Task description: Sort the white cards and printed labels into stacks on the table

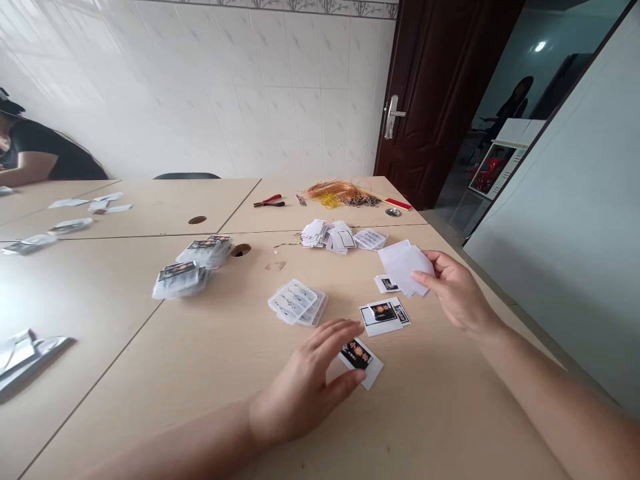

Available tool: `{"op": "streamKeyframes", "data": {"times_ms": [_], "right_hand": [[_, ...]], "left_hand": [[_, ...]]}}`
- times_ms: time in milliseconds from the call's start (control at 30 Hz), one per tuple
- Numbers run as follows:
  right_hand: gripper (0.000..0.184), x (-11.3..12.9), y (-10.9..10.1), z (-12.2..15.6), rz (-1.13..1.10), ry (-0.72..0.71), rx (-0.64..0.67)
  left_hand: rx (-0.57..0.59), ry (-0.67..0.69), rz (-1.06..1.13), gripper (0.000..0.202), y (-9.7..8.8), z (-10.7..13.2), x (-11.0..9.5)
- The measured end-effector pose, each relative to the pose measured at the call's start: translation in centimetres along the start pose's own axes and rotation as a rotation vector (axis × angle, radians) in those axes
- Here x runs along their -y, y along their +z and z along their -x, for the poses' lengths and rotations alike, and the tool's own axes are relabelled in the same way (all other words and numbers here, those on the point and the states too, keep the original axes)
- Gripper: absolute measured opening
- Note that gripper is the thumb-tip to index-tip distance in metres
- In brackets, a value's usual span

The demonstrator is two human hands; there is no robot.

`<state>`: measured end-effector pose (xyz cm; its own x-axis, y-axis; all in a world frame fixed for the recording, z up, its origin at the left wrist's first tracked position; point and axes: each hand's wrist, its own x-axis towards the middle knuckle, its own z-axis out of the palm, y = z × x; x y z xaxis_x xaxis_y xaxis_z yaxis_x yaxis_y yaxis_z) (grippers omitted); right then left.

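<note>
My right hand (453,290) pinches a few white paper cards (403,263) between thumb and fingers, at the right of the table. My left hand (320,373) hovers with fingers apart over a printed card (359,357) that has a black label area; part of this card is hidden behind the fingers. Further back lie more printed cards (383,317) and a small card (387,285), close to the held stack. Clear plastic boxes (297,301) with small metal pieces inside rest just beyond my left hand.
Bagged, labelled packs (180,279) are piled at left centre. Behind sit stacks of white cards (327,235), another clear box (370,239), red-handled pliers (270,201), copper-coloured wire strands (340,192) and a roll of tape (393,213). A person (47,147) sits at far left.
</note>
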<state>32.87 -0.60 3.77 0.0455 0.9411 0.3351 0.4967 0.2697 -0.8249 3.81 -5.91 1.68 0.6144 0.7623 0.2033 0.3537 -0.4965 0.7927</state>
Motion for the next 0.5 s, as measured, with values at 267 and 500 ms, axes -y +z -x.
{"op": "streamKeyframes", "data": {"times_ms": [267,500], "right_hand": [[0.028,4.9,3.4,4.5,0.122,-0.788,-0.088],[0.030,4.6,3.6,4.8,0.137,-0.881,0.006]], "left_hand": [[-0.026,-0.351,1.193,0.076,0.8,-3.5,-4.8],[-0.189,-0.539,1.347,0.055,-1.0,-3.7,-4.6]]}}
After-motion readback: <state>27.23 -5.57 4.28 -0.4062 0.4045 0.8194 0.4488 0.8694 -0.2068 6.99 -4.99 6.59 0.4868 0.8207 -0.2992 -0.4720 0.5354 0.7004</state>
